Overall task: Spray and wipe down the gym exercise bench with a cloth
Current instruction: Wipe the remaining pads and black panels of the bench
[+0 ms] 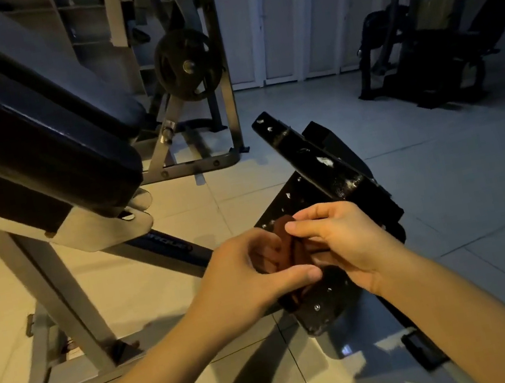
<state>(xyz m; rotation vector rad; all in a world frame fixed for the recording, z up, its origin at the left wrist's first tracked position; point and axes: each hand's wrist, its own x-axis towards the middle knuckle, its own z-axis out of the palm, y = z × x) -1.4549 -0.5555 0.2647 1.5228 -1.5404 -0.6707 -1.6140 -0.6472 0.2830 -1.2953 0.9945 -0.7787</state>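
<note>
The bench pad (31, 129) slants across the upper left on its frame (60, 292), which stands on the floor (446, 190). Behind it, a weight plate (187, 66) hangs on a rack. Right of the bench, the left hand (252, 275) and right hand (344, 242) hold a cloth (287, 246) between them, over a metal bracket (312, 153). Another machine (429, 35) stands at the far right.

Dim gym room. Floor (446, 190) of large pale square tiles with thin grout lines. Warm yellowish light on the near left part, cooler blue-grey toward the right and back. Back wall (307, 12) pale with vertical panels, maybe doors, cannot tell. Grey metal rack frame (193, 167) at back centre-left, with a dark round weight plate (187, 66) hung on its peg. Far right, near the wall: dark exercise machine (433, 58) with padded parts, mostly in shadow. Dark shadows lie across the near tiles.
</note>
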